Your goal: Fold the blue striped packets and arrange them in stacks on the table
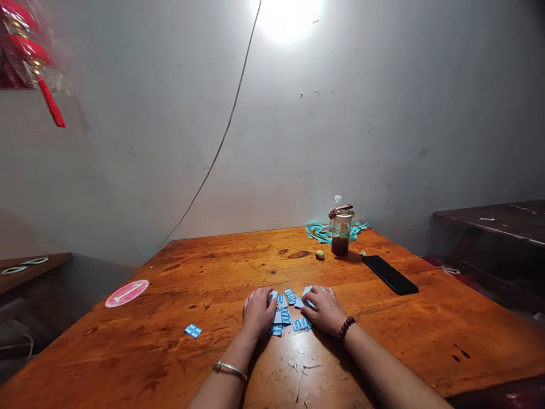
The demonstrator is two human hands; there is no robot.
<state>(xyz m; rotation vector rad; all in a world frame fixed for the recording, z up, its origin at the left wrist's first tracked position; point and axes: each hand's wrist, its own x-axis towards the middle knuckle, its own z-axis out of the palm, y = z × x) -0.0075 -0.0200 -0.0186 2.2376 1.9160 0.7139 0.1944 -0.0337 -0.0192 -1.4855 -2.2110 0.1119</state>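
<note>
Several small blue-and-white cardboard pieces [281, 316] lie in a loose, overlapping pile on the wooden table [230, 267]. My left hand [256, 311] rests against the pile's left side, fingers bent forward and thumb apart, partly covering some pieces. On the opposite side, my right hand [326, 309] lies over other pieces with its fingers spread. Between the hands, some pieces show stripe patterns and others a plain pale face. A single blue-and-white piece [193, 330] lies apart, left of my left hand.
A round pink card [126, 293] lies near the table's left edge. Toward the back right stand a jar of dark liquid [340, 241] and a clear bottle [338, 200], with teal ribbon [317, 232] around them. A small yellowish-green object [319, 254] and a black phone [389, 274] lie nearby.
</note>
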